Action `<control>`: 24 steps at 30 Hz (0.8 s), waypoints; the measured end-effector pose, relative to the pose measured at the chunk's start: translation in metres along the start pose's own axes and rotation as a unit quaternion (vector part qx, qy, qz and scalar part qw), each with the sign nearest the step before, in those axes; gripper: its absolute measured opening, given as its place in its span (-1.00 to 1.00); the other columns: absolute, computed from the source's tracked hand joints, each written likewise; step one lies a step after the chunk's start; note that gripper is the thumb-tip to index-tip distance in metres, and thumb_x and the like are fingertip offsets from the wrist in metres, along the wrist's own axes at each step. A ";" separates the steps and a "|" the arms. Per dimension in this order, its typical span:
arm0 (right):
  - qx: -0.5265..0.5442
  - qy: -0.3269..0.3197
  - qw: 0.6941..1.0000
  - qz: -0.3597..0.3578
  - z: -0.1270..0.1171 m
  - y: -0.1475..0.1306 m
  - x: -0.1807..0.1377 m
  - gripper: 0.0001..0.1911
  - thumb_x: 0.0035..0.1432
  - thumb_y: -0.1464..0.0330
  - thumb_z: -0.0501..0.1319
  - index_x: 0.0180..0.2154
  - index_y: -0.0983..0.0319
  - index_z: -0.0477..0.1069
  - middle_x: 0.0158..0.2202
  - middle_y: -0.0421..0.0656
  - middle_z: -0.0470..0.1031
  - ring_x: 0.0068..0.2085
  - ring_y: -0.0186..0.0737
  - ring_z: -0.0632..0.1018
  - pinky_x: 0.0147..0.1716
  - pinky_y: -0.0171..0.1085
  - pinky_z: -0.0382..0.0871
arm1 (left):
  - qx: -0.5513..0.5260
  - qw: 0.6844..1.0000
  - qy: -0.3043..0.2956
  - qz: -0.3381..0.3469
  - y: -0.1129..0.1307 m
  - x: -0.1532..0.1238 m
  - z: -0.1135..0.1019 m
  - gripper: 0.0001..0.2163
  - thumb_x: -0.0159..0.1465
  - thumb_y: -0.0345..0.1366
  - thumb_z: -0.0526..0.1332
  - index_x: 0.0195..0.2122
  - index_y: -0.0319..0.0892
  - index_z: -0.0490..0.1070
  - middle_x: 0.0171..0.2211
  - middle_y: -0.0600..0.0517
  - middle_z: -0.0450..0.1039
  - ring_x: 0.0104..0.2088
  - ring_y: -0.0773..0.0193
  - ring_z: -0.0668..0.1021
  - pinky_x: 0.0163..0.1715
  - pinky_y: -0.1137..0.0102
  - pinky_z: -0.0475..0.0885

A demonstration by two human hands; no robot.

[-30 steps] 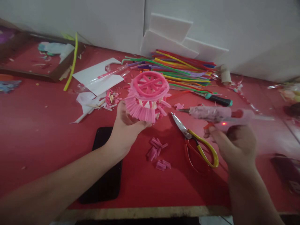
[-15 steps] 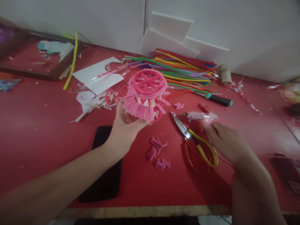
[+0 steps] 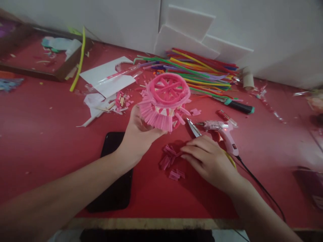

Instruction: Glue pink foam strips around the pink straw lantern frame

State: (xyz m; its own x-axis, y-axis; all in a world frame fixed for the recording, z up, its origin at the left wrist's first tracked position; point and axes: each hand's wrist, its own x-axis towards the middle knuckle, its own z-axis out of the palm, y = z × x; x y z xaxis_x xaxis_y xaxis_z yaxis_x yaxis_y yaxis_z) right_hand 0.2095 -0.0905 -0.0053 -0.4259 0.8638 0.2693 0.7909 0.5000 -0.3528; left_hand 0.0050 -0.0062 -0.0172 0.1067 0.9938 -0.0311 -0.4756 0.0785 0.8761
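Observation:
My left hand [image 3: 137, 136] is closed round the base of a pink straw-made lantern-like craft [image 3: 165, 101], holding it just above the red table [image 3: 50, 141]. My right hand [image 3: 208, 159] lies low over the table with its fingers stretched toward a small heap of short pink straw pieces [image 3: 171, 161], fingertips touching the nearest ones. It covers most of the yellow-handled scissors [image 3: 194, 128]. A pink glue gun [image 3: 222, 131] lies on the table just beyond my right hand, its black cord running off to the right.
A black phone [image 3: 113, 174] lies under my left forearm. A bundle of coloured straws [image 3: 199, 72], white foam blocks [image 3: 191, 37], a black-and-teal cutter [image 3: 237, 107], white paper with straw scraps [image 3: 108, 79] and a wooden tray [image 3: 42, 57] fill the back of the table.
My right hand set the glue gun down on the table and moved left to the pink straw pieces. My left hand kept holding the pink craft.

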 end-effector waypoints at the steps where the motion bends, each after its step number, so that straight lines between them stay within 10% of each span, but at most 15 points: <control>1: -0.001 -0.011 1.000 0.001 0.003 -0.001 0.000 -0.83 0.37 0.37 0.20 -0.11 0.19 0.57 -0.18 -0.08 0.61 -0.14 -0.14 0.56 -0.11 -0.13 0.47 | 0.003 1.000 0.001 0.000 0.001 0.000 0.001 -0.45 -0.10 -0.60 0.49 -0.13 -0.11 0.34 -0.21 0.14 0.59 -0.23 0.32 0.63 -0.20 0.37 0.58; 15: 0.147 0.141 0.978 -0.036 -0.016 -0.011 0.006 -0.77 0.23 0.57 0.23 -0.15 0.15 0.49 -0.31 -0.20 0.60 -0.26 -0.23 0.61 -0.22 -0.17 0.55 | 0.060 0.996 -0.044 -0.039 0.007 -0.006 0.005 -0.36 -0.18 -0.56 0.55 -0.13 -0.02 0.32 -0.18 0.14 0.54 -0.18 0.27 0.61 -0.20 0.44 0.53; 24: 0.076 0.246 0.957 0.135 -0.016 -0.020 0.008 -0.87 0.16 0.48 0.32 -0.32 0.12 0.50 -0.39 -0.24 0.53 -0.31 -0.25 0.55 -0.31 -0.24 0.45 | 0.062 0.994 -0.093 0.006 0.002 -0.008 0.004 -0.33 -0.22 -0.62 0.50 -0.09 -0.02 0.36 -0.12 0.11 0.54 -0.17 0.31 0.63 -0.17 0.49 0.55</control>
State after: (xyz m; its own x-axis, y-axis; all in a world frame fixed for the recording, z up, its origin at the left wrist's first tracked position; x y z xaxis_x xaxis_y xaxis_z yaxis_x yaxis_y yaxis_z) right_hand 0.1976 -0.0944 0.0180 0.0720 0.8475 0.5259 0.7542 0.2988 -0.5847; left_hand 0.0065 -0.0141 -0.0137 0.2664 0.9620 0.0593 -0.3670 0.0443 0.9292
